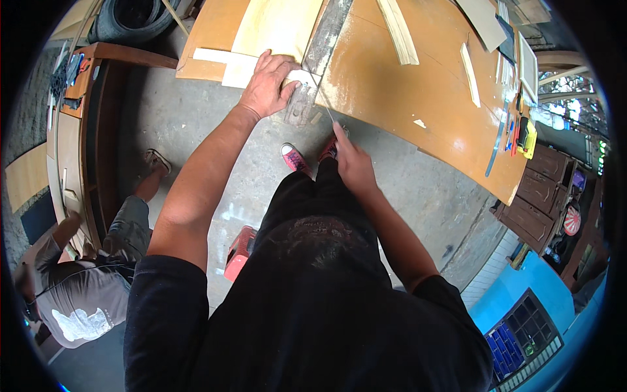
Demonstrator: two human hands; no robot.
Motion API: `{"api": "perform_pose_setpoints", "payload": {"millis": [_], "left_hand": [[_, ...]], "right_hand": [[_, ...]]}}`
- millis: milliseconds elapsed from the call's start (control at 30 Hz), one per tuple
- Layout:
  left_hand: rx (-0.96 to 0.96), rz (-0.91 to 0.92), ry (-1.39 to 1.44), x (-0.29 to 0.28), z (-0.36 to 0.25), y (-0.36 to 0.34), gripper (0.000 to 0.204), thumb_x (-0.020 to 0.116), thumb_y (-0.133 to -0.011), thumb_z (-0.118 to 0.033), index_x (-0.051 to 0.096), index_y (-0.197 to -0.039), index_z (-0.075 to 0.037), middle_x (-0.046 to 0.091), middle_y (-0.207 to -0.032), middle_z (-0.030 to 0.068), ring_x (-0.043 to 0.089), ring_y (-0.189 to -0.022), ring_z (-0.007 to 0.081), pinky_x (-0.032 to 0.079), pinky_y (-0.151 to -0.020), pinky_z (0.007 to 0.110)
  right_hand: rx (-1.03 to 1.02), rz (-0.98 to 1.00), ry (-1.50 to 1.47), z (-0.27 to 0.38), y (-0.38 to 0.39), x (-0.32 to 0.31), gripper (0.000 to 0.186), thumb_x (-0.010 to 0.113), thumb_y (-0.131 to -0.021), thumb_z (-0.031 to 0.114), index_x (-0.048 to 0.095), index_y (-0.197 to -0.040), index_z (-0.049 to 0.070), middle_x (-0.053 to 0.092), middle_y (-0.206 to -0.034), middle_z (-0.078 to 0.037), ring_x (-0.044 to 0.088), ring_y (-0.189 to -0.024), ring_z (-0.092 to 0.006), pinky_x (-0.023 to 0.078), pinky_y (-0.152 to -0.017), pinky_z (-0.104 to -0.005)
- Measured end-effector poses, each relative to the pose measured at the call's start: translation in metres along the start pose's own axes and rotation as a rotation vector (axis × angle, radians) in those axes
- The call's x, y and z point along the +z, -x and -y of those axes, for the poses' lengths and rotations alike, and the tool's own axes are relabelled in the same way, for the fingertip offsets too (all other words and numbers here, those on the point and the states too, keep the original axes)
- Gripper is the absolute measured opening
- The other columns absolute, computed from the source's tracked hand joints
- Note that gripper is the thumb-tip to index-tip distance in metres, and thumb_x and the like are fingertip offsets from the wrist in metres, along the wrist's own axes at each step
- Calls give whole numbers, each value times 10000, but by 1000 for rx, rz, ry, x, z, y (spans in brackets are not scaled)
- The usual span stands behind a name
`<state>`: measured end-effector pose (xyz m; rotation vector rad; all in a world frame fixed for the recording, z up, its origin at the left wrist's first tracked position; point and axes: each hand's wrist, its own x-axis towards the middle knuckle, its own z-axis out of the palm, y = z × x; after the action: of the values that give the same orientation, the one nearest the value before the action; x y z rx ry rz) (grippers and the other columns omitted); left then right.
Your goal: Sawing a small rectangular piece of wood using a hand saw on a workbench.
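Note:
My left hand (268, 85) presses a small white piece (304, 77) down on a worn wooden bar (300, 108) that juts past the table's near edge. Its thumb and fingers grip the piece. My right hand (354, 163) is closed round the handle end of a slim hand tool (331, 112). The tool's thin blade reaches up to the right side of the white piece and seems to touch it. Whether it is a file or a narrow saw I cannot tell. Beyond my left hand lies a pale wooden board (277, 26).
The orange-brown tabletop (392, 91) carries wood strips (398, 32), sawdust and several tools (522, 134) at its right edge. A red object (240, 253) stands on the floor by my legs. At the left, another person (85, 294) is near a wooden cabinet (91, 130).

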<state>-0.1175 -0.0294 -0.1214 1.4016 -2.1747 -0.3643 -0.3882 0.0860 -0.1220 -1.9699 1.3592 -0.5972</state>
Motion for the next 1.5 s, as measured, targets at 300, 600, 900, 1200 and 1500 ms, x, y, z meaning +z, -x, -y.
{"api": "perform_pose_setpoints", "payload": {"millis": [300, 600, 900, 1200, 1500], "left_hand": [[8, -4, 20, -1, -1, 1, 318, 662, -857, -179, 612, -1155, -79, 596, -1186, 129, 538, -1188, 315, 259, -1165, 510], [7, 4, 10, 0, 1, 2, 336, 663, -854, -183, 606, -1168, -76, 593, -1186, 131, 538, -1183, 319, 261, -1164, 510], [12, 7, 18, -4, -2, 0, 332, 660, -858, -190, 607, -1165, -75, 592, -1191, 123, 526, -1201, 305, 251, -1168, 502], [12, 7, 2, -3, 0, 0, 330, 662, -858, -172, 607, -1170, -82, 590, -1194, 126, 532, -1195, 306, 259, -1166, 499], [18, -1, 39, 1, -1, -2, 323, 665, -846, -183, 616, -1149, -83, 590, -1173, 110, 530, -1178, 297, 240, -1174, 491]], "right_hand": [[21, 65, -24, -3, 7, -17, 516, 522, -961, 107, 448, -1463, 204, 633, -903, -216, 629, -789, -424, 524, -705, -499], [9, 16, -5, -1, 4, -6, 517, 528, -962, 122, 447, -1464, 216, 635, -885, -232, 626, -784, -436, 522, -705, -497], [66, 117, -56, 5, 2, -25, 488, 521, -966, 94, 468, -1446, 161, 643, -936, -243, 633, -822, -435, 525, -738, -466], [80, 112, -19, 0, 24, -25, 466, 521, -975, 98, 473, -1438, 117, 656, -1029, -264, 649, -904, -436, 533, -782, -448], [35, 102, 10, 1, -14, -24, 486, 531, -966, 110, 469, -1445, 159, 660, -936, -233, 648, -800, -412, 531, -728, -441]]}}
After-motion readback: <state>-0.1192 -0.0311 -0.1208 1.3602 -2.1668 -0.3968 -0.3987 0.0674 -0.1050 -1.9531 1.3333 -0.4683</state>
